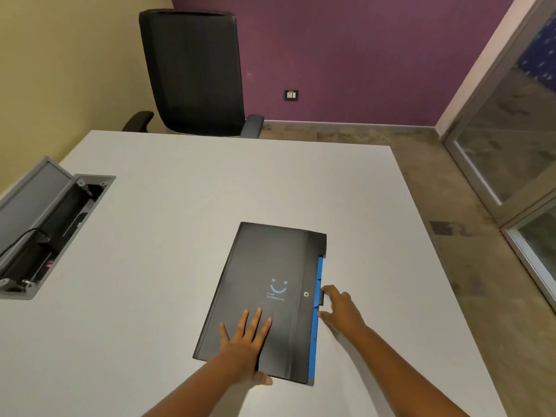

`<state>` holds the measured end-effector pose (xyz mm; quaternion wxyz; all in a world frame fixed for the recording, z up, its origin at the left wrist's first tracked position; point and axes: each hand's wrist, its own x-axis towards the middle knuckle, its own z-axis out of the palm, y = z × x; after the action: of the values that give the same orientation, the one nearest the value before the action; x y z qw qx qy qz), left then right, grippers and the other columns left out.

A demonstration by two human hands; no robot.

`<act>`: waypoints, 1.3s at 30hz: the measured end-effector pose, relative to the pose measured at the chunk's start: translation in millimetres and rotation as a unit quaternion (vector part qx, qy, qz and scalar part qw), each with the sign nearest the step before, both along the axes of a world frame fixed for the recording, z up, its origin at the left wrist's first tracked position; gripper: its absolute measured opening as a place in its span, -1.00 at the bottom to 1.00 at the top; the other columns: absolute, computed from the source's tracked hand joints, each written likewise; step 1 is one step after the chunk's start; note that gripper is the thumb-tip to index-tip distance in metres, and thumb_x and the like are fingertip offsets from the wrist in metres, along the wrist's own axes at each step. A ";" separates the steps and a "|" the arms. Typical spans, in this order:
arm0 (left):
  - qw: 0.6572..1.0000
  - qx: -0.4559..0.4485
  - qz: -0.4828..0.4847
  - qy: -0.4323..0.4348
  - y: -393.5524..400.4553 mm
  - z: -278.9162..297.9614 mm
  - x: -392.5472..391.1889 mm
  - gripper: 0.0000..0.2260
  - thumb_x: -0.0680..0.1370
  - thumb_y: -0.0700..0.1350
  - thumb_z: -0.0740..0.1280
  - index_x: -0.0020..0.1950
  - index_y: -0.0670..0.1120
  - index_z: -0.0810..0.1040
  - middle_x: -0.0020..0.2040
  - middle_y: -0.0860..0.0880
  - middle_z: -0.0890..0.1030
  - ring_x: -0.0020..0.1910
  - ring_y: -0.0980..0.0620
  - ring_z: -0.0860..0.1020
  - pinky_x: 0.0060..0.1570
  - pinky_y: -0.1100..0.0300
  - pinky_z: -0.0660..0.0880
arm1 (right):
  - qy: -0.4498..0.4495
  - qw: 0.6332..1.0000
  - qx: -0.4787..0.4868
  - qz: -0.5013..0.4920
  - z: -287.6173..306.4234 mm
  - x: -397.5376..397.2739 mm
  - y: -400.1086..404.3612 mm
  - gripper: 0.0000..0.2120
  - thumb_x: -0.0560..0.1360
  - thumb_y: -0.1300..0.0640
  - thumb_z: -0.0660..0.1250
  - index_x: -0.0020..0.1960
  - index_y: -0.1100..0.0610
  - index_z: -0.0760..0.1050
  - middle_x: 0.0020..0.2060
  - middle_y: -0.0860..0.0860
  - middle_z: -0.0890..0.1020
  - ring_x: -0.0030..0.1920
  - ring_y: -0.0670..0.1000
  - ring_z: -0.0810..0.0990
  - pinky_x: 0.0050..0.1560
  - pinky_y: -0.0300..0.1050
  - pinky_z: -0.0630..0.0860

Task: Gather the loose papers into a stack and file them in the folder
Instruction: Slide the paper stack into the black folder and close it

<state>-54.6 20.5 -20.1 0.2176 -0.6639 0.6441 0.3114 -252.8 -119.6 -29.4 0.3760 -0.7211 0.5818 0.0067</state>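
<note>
A closed black folder (264,281) with a blue smiley print and a blue edge strip along its right side lies flat on the white table (168,236). My left hand (245,341) rests palm down on the folder's near part, fingers spread. My right hand (338,307) is at the folder's right edge, fingertips touching the small black clasp tab beside the blue strip. No loose papers are visible.
An open grey cable box (45,233) with black cords is set into the table at the left. A black office chair (195,73) stands at the far edge. The table's right edge drops to a stone floor, with a glass door (511,145) beyond.
</note>
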 end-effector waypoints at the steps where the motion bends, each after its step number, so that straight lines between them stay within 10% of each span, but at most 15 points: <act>1: 1.000 -0.002 0.002 -0.001 0.6 -2.1 0.0 0.00 0.37 0.36 0.26 0.45 0.05 -0.40 0.48 -0.08 -0.42 0.46 -0.18 -0.39 0.31 -0.43 -0.22 | -0.009 1.000 -0.007 -0.002 -2.2 -0.9 -0.8 -0.50 0.47 0.10 0.38 0.35 0.03 0.28 0.16 0.16 0.45 -0.02 0.04 0.54 -0.03 -0.30 0.41; 13: 1.000 0.000 0.004 0.002 -2.0 -10.0 -3.0 -0.01 0.36 0.38 0.24 0.47 0.02 -0.37 0.49 -0.07 -0.42 0.45 -0.20 -0.40 0.29 -0.43 -0.24 | -0.214 0.965 0.012 -0.154 -17.9 -6.0 12.8 -0.65 0.55 0.06 0.24 0.32 0.08 0.36 -0.19 0.02 0.54 -0.23 -0.06 0.54 -0.28 -0.35 0.52; 19: 1.000 -0.016 0.003 0.002 -5.2 -13.2 -9.5 0.00 0.35 0.39 0.23 0.46 0.03 -0.39 0.48 -0.06 -0.42 0.45 -0.19 -0.41 0.29 -0.43 -0.25 | -0.355 0.903 0.108 -0.215 -17.4 1.6 20.4 -0.63 0.58 0.03 0.17 0.37 -0.04 0.23 0.27 0.02 0.43 0.27 0.10 0.48 0.25 0.11 0.47; 26: 0.999 -0.041 -0.023 -0.010 4.3 -12.7 -4.8 -0.01 0.34 0.39 0.25 0.32 0.20 -0.53 0.51 -0.07 -0.36 0.44 -0.20 -0.41 0.29 -0.44 -0.22 | -0.386 0.862 0.206 -0.255 -9.7 -8.1 16.2 -0.78 0.57 -0.02 0.12 0.10 0.05 0.45 0.24 0.18 0.48 0.24 0.18 0.50 0.14 0.01 0.53; 31: 0.983 -0.171 -0.004 -0.068 5.5 1.2 -3.5 0.34 0.02 0.59 0.19 0.38 -0.07 -0.55 0.47 -0.10 0.23 0.40 -0.27 -0.44 0.02 -0.36 0.42 | -0.322 0.908 0.179 -0.200 -3.9 -3.0 10.4 -0.70 0.59 0.12 0.15 0.32 0.03 0.33 0.42 0.12 0.31 0.29 0.19 0.44 0.20 0.15 0.48; 35: 0.998 -0.055 -0.028 -0.011 6.0 -12.5 -3.4 0.10 0.33 0.42 0.23 -0.03 0.17 -0.82 0.49 -0.11 -0.39 0.22 -0.14 -0.66 0.29 -0.44 -0.19 | -0.272 0.939 0.137 -0.159 -11.8 -5.6 12.9 -0.52 0.52 0.38 0.22 0.35 0.02 0.25 0.33 0.20 0.39 -0.25 0.04 0.52 -0.26 -0.20 0.57; 39: 0.999 -0.039 -0.029 -0.013 4.1 -16.4 -5.5 0.03 0.36 0.40 0.22 0.30 0.14 -0.62 0.50 -0.07 -0.39 0.45 -0.19 -0.40 0.30 -0.42 -0.22 | -0.248 0.949 0.114 -0.160 -16.8 -3.0 15.3 -0.47 0.46 0.41 0.28 0.33 0.06 0.24 0.19 0.29 0.48 -0.13 0.31 0.58 -0.17 -0.01 0.57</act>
<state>-60.1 24.6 -36.4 0.2093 -0.6572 0.6714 0.2711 -255.8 -104.3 -46.2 0.5842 -0.5502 0.5730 -0.1664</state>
